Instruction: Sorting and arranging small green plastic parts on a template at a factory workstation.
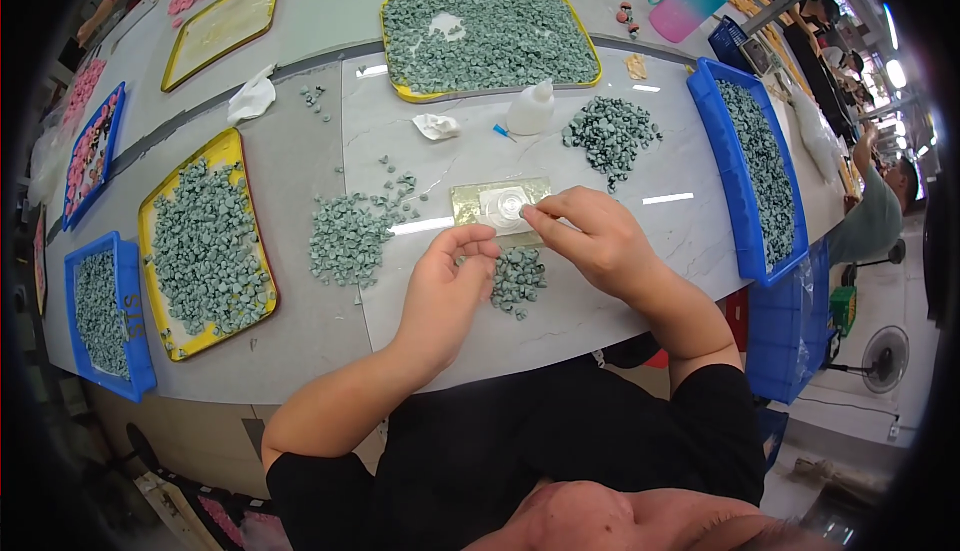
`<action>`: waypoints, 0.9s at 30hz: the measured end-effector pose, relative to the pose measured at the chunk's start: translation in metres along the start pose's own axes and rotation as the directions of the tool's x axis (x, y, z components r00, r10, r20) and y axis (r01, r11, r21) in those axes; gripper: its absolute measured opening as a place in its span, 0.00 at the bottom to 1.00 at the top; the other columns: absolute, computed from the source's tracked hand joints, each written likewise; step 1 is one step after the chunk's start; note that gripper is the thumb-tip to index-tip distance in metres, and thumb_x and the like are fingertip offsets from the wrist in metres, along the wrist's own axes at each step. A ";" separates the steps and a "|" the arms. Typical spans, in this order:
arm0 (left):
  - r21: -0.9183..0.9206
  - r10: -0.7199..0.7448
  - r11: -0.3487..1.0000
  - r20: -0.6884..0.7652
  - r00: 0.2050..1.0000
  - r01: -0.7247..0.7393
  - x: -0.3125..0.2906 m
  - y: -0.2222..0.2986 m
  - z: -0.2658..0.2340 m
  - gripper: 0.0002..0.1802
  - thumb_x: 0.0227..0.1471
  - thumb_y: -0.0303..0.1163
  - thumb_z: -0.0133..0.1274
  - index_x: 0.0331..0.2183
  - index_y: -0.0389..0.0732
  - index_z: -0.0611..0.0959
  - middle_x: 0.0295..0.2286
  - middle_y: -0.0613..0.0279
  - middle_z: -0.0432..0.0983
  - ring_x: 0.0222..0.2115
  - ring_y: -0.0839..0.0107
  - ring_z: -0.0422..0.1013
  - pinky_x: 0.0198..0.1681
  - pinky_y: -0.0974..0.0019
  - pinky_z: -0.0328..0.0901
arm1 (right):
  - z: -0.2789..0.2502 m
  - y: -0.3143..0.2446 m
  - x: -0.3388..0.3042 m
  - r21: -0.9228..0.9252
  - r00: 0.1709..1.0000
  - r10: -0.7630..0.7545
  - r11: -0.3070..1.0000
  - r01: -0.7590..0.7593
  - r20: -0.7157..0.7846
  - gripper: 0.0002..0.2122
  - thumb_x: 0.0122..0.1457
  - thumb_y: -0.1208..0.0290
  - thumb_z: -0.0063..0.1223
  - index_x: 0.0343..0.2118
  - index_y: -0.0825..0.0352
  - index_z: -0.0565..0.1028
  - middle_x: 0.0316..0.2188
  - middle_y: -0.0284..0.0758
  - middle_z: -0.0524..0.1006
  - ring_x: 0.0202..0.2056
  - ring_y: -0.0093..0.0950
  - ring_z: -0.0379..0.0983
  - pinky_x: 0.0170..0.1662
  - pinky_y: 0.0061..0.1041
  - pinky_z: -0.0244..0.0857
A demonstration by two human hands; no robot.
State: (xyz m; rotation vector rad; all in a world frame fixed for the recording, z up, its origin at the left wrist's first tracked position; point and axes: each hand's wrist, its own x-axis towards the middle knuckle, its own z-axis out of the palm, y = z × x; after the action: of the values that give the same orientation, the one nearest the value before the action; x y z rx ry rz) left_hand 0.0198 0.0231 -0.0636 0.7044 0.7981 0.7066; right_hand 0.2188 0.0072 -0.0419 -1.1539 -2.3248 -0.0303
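Right hand pinches small green piece at clear disc on pad, toward near edge of table. Left hand curled beside green pile; hold can't be made out.

You're in a workshop: shared desk, yellow trays and blue bins of small green pieces, floor fan, co-worker nearby.

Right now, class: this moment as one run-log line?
left hand: near pile | right hand: pinched, over pad | bottle: upright, beyond pad
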 end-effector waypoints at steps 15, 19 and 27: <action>-0.028 -0.010 1.000 0.109 0.994 0.013 -0.009 0.004 -0.017 0.11 0.59 0.33 0.38 0.37 0.36 0.69 0.22 0.67 0.64 0.17 0.84 0.54 0.16 0.80 0.50 | 0.007 -0.011 0.009 0.088 0.999 0.048 0.995 -0.047 -0.011 0.14 0.41 0.82 0.55 0.35 0.72 0.74 0.29 0.38 0.73 0.29 0.31 0.70 0.31 0.25 0.66; -0.059 0.028 0.998 0.080 0.996 -0.023 -0.010 0.007 -0.006 0.11 0.60 0.33 0.37 0.35 0.36 0.69 0.21 0.69 0.62 0.18 0.83 0.53 0.19 0.80 0.51 | 0.004 -0.015 0.008 0.449 0.877 0.475 0.769 -0.454 0.071 0.08 0.50 0.80 0.54 0.35 0.72 0.74 0.26 0.35 0.74 0.27 0.22 0.69 0.31 0.19 0.64; -0.033 0.097 0.995 0.117 0.988 -0.094 -0.006 0.002 -0.004 0.10 0.59 0.30 0.39 0.39 0.34 0.69 0.29 0.59 0.70 0.20 0.83 0.56 0.20 0.78 0.54 | -0.003 -0.014 0.009 0.765 0.596 0.678 0.077 -0.639 0.430 0.07 0.54 0.73 0.53 0.31 0.72 0.73 0.24 0.32 0.73 0.25 0.18 0.66 0.29 0.16 0.61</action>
State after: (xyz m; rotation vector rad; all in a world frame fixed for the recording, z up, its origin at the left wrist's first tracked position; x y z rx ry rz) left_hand 0.0126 0.0205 -0.0614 0.7568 0.6481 0.7536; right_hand 0.2050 0.0043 -0.0319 -1.4007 -1.0967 1.3543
